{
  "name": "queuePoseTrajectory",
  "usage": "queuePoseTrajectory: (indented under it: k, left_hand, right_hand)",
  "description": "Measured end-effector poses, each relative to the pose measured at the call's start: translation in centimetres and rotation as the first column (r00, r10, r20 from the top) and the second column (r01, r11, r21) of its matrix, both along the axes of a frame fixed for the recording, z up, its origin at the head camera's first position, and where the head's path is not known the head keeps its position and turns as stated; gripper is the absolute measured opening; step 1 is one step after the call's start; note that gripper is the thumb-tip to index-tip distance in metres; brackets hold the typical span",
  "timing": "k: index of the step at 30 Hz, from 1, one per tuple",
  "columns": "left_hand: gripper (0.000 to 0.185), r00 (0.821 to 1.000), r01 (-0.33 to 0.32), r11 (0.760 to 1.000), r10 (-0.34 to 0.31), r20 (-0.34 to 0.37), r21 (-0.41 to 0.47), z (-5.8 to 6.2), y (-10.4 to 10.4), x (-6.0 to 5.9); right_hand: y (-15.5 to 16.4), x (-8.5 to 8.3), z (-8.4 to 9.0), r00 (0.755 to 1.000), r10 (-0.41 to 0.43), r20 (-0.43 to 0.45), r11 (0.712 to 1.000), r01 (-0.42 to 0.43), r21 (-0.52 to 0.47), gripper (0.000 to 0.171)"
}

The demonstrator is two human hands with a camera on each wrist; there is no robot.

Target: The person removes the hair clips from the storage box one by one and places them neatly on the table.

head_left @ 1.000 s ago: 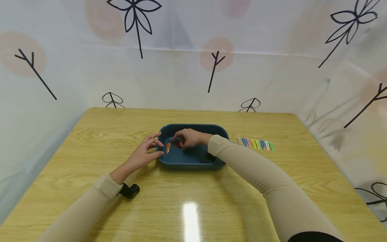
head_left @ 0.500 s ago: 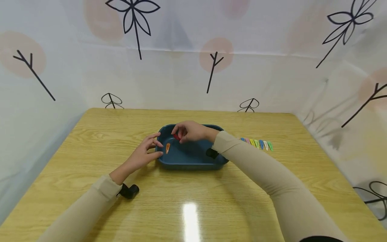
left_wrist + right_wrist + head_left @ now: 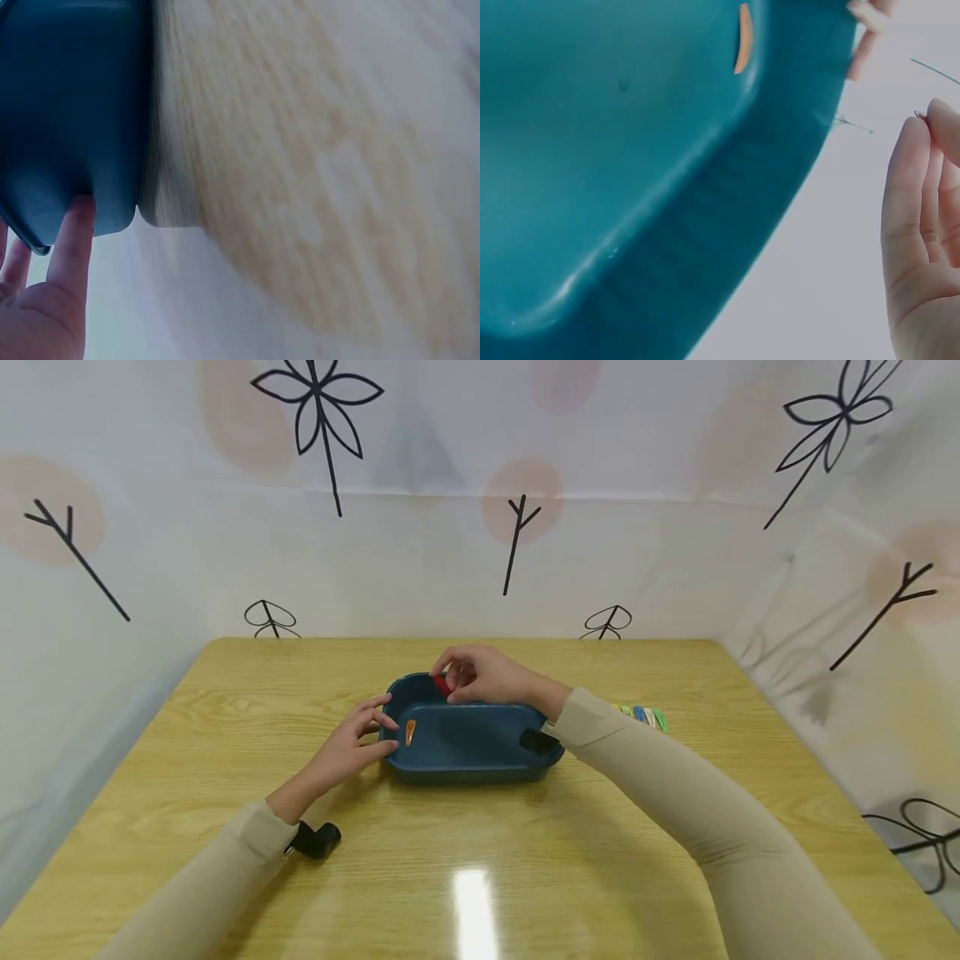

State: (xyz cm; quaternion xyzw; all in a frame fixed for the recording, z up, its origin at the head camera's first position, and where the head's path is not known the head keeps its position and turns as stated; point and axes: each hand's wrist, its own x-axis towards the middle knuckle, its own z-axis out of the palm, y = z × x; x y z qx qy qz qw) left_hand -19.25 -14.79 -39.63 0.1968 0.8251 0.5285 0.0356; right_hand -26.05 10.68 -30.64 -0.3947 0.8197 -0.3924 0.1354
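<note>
In the head view a dark blue plastic tray sits on the table. My right hand is over its far left part, pinching a red snap hair clip between thumb and fingertips. The right wrist view shows that hand beyond the tray's rim, with only a sliver of the clip at its fingertips. An orange snap hair clip lies on the tray floor near the left end. My left hand rests at the tray's left rim, fingers loosely spread; the left wrist view has one finger against the tray wall.
To the right of the tray, a row of colourful hair clips lies on the wooden table, partly covered by my right sleeve. A patterned white cloth hangs behind the table's far edge.
My right hand has risen from the tray floor toward the far rim, carrying the red hair clip. The sleeve now covers more of the clip row. My left hand stays at the rim.
</note>
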Motion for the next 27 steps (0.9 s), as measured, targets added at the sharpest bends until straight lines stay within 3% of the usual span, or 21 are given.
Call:
queuePoseTrajectory:
  k: [12,18,27]
  left_hand:
    - [0.018,1.000,0.011,1.000,-0.011,-0.012,-0.005,-0.1,-0.1,0.1]
    - [0.018,1.000,0.014,1.000,-0.014,-0.017,-0.004,-0.1,0.0,0.2]
    - [0.020,1.000,0.011,1.000,-0.011,-0.020,-0.009,-0.1,0.0,0.2]
  right_hand:
    - [2.6,2.1,0.2,0.995,-0.092,0.027,0.987,0.095,-0.132,0.034]
    - [4.6,2.6,0.2,0.983,-0.176,0.050,0.962,0.183,-0.205,0.035]
    - [7.7,3.0,-0.7,0.954,-0.282,0.105,0.925,0.299,-0.233,0.038]
